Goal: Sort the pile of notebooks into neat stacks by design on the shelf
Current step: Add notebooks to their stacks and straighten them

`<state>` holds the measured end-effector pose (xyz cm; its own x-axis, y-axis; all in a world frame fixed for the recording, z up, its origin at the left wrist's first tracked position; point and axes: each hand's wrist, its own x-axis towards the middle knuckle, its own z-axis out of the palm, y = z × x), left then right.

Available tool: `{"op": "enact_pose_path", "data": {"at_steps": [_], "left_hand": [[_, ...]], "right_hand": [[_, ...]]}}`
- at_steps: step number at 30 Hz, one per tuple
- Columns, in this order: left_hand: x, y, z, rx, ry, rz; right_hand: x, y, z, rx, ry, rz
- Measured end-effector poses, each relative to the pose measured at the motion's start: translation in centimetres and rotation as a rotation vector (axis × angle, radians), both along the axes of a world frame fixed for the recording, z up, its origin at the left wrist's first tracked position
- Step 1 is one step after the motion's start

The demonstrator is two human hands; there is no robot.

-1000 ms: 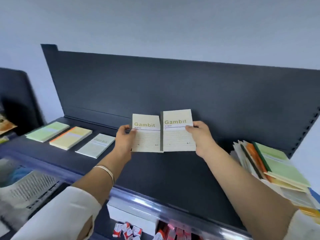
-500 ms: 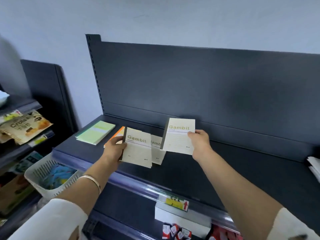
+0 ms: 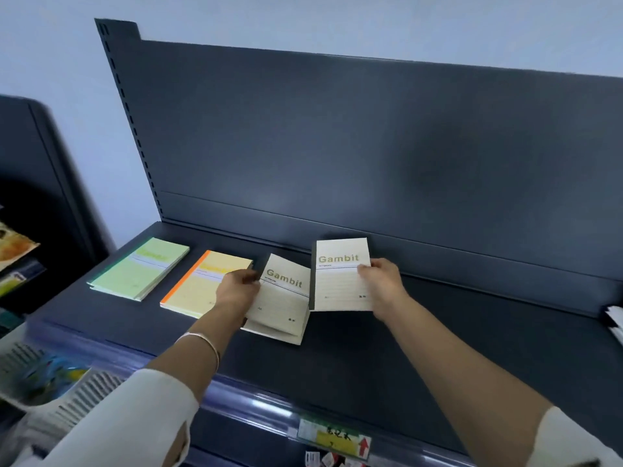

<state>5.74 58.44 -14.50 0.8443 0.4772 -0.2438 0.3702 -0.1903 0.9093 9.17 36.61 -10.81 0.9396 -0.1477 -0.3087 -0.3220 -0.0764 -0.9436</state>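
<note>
Dark metal shelving fills my feed, its back panel (image 3: 337, 146) bare and the shelf (image 3: 371, 352) running flat beneath it. Lowest left, a white basket (image 3: 50, 392) sits below shelf level. On the shelf itself the green stack (image 3: 140, 267) comes first, squared up, then the orange-spined stack (image 3: 199, 284) just beside it. Next is my left hand (image 3: 236, 291), pinching the first cream notebook (image 3: 283, 294) by its left edge. Half a second back that copy hung clear above the shelf, and now it has come down over the bottom cream notebook (image 3: 279, 333) already lying there. It sits a little skewed, so the lower one peeks out along the front and right, and I cannot tell whether it rests flat yet. Just to its right, my right hand (image 3: 381, 284) grips the second cream notebook (image 3: 340, 274) by its right edge, thumb on the cover. That copy is tilted up off the shelf, its spine close beside the first copy. At the far right edge a sliver of the unsorted pile (image 3: 615, 318) shows, well apart. I read this as the cream design gaining its second copy, with a third waiting in my right hand. The stack will want squaring before I let go, and the pile looks to hold more to sort.
</note>
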Motion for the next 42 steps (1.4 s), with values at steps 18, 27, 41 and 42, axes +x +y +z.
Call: {"op": "enact_pose_path", "data": {"at_steps": [18, 27, 41, 42], "left_hand": [[1.3, 2.3, -0.5, 0.480, 0.161, -0.364], [1.1, 2.4, -0.2, 0.415, 0.144, -0.418], [1.4, 3.1, 1.6, 0.894, 0.063, -0.596], [1.3, 2.6, 2.3, 0.964, 0.029, -0.618]], "right_hand": [[-0.7, 6.2, -3.1, -0.004, 0.136, 0.071], [-1.9, 7.4, -3.3, -0.578, 0.099, 0.186], [-3.7, 4.9, -0.5, -1.342, -0.213, 0.344], [-3.9, 4.2, -0.1, -1.419, -0.242, 0.358]]}}
